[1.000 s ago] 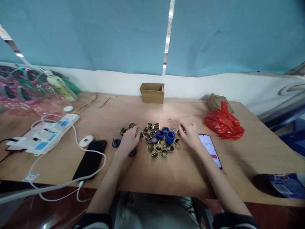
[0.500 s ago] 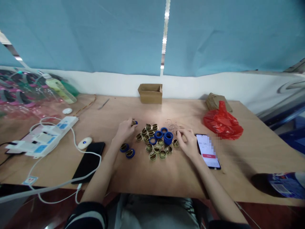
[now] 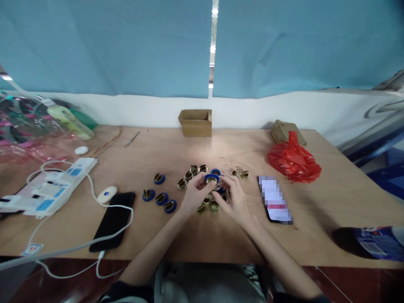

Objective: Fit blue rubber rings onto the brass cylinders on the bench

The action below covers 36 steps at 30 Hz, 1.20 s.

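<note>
Left hand (image 3: 193,197) at frame centre, fingers pinching a blue-ringed gold piece (image 3: 211,180), right hand (image 3: 235,203) just beside it, grip of its fingers unclear, plain gold pieces (image 3: 182,184) around them on the desk (image 3: 208,242), four other blue-ringed pieces (image 3: 161,199) left of centre.

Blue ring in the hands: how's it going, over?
Left hand gripping blue ring. Right hand close beside it. Gold-coloured pieces around, partly hidden.

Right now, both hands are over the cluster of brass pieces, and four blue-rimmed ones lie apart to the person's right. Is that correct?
Not quite: the four blue-rimmed pieces lie apart to the person's left, as the head view shows. The left hand and right hand are over the brass pieces.
</note>
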Tool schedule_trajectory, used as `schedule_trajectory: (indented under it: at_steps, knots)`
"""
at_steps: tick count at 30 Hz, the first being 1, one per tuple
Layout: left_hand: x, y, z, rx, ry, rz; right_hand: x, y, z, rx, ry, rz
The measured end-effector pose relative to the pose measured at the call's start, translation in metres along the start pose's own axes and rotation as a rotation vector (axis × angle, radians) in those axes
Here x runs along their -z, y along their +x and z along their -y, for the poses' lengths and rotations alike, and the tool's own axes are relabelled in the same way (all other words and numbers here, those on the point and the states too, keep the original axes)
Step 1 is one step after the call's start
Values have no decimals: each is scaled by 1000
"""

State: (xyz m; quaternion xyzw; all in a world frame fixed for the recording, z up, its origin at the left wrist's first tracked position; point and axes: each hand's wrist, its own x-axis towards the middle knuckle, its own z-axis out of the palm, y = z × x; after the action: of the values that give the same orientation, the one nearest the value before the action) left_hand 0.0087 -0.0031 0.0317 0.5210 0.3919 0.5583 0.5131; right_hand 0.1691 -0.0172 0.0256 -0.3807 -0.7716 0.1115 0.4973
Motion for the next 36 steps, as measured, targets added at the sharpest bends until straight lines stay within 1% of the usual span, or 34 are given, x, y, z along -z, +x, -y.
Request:
schedule_trajectory:
  at_steps: [3,6,9,12,16,19,22,29,32,36]
  knots:
    - [0,-3,6,-38,53,-12,1,0,0,-53,8,12]
    - [1,-7,7,-77,111,17,2,1,1,-84,26,20]
    - [2,-12,6,-85,135,65,1,2,1,-68,19,1]
    - [3,-16,7,-112,150,111,2,2,2,-50,-5,-51]
    - [5,-17,9,-169,199,119,3,1,4,-40,-4,-89]
    - [4,-17,9,-201,187,132,3,0,5,-22,-6,-105]
    - [4,-17,9,-198,179,151,3,0,5,-3,2,-118]
    - [5,-18,11,-186,166,139,6,1,6,31,14,-135]
    - [5,-17,11,-165,171,143,6,-1,5,46,-8,-123]
    - [7,-17,11,-126,160,157,5,-2,4,30,-5,-123]
